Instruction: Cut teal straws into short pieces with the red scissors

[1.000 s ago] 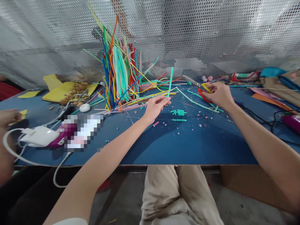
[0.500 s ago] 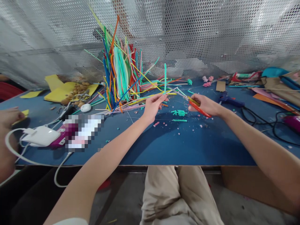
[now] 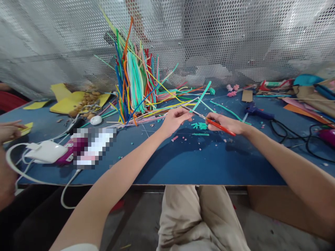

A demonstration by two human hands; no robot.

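Pinched in my left hand (image 3: 177,121) is a teal pipe cleaner (image 3: 203,94), its free end slanting up and to the right. My right hand (image 3: 222,122) grips red-handled scissors (image 3: 221,127). Their blades reach left to the pipe cleaner, close by my left fingertips; whether they are fully closed I cannot tell. Below, between the hands, lies a small heap of short teal pieces (image 3: 200,126), with one longer teal piece (image 3: 201,134) in front of it. Another long teal pipe cleaner (image 3: 227,109) lies behind my right hand.
A tall bundle of coloured pipe cleaners (image 3: 134,82) stands at the back left. A blue glue gun (image 3: 259,111) with its cord lies to the right. On the left are a white charger (image 3: 49,152), cables and a blurred phone (image 3: 95,148). Another person's hand (image 3: 10,130) rests at far left.
The pipe cleaner in my left hand has tilted from upright to the right. My right hand has brought the scissor blades leftward across it. The co-worker's hand has shifted slightly.
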